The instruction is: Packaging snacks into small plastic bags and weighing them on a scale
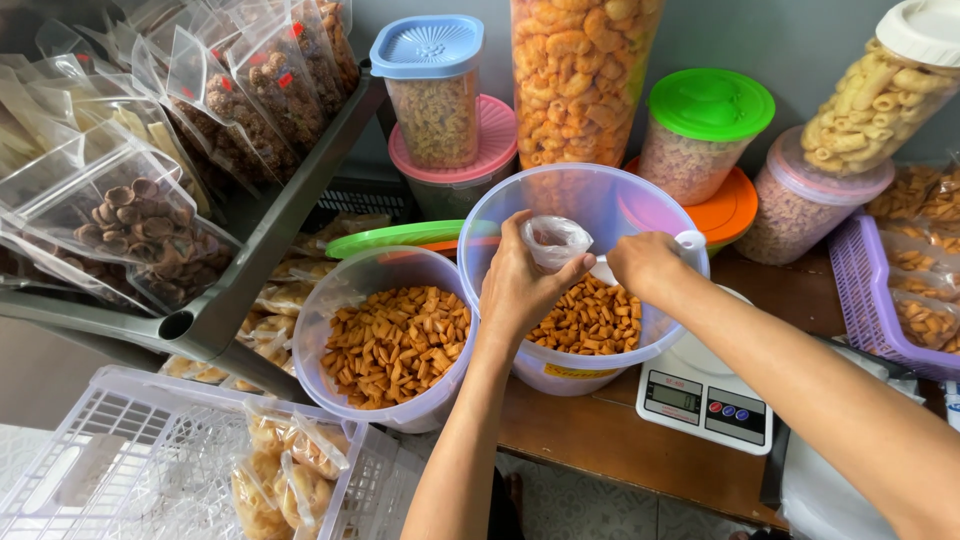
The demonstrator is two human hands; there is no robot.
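Nearest my lens, at 6 o'clock, both forearms rise from the lower edge toward the tub (590,200), a clear round container standing on a white scale (705,395). My left hand (520,290) is closed on the bag (555,240), a small clear pouch pinched at its mouth over the tub's centre. My right hand (645,262) is closed round a pale scoop handle (603,270) just at 3 o'clock of the bag; the scoop's bowl is hidden, so I cannot tell its load. Orange-brown squares (590,320) cover the tub's floor.

Progress, as I judge it: the bag looks nearly empty, so filling has barely begun, while a few filled pouches (290,470) already lie in the white basket (120,450) at 7 o'clock. Weighing and sealing this bag remain.

At 9 o'clock of the tub stands a second bowl (385,340) of the same squares. At 12 o'clock, lidded jars (435,90) of snacks line the wall; at 10 o'clock, a grey rack (270,230) carries packed pouches. A purple basket (885,300) sits at 3 o'clock on the wooden worktop (600,440).
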